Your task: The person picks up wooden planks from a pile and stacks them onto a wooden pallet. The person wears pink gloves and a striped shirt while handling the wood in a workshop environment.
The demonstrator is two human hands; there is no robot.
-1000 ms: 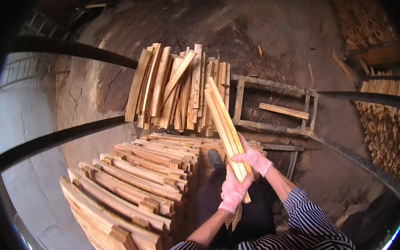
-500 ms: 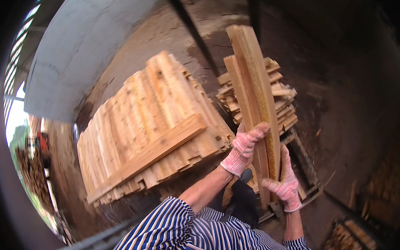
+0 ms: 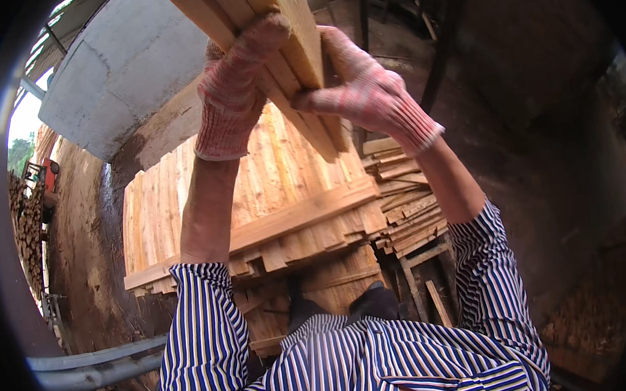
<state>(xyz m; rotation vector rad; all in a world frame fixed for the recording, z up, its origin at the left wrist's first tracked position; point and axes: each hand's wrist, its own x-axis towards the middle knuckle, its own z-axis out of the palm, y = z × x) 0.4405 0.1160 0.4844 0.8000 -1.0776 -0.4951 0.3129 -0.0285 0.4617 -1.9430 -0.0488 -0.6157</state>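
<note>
Holding a few pale planks [image 3: 300,42] together as one bundle, I have it gripped from both sides: my left hand [image 3: 238,92] wraps its left side with the thumb laid across the wood, and my right hand [image 3: 375,95] clasps the right side, thumb set against the lower part. The bundle is raised out in front of me and tilted, its upper end running past the top of the view, its lower ends showing against the big stack of boards [image 3: 177,196]. Whether those ends touch the stack or hang clear of it I can't quite tell from this angle. As for how far the work has come, I'd judge that stack well along: the boards on top lie side by side in a close row, and a single crosswise board [image 3: 314,213] rests along the near edge, over the uneven ends of the boards below. What seems left is the bundle in my grip, not yet laid down, and perhaps the rougher pile of planks [image 3: 408,211] at the right, just beside the stack, with plenty of pieces in it. One loose plank [image 3: 438,304] also lies nearer my right sleeve [image 3: 497,277], with neither of my hands on it
</note>
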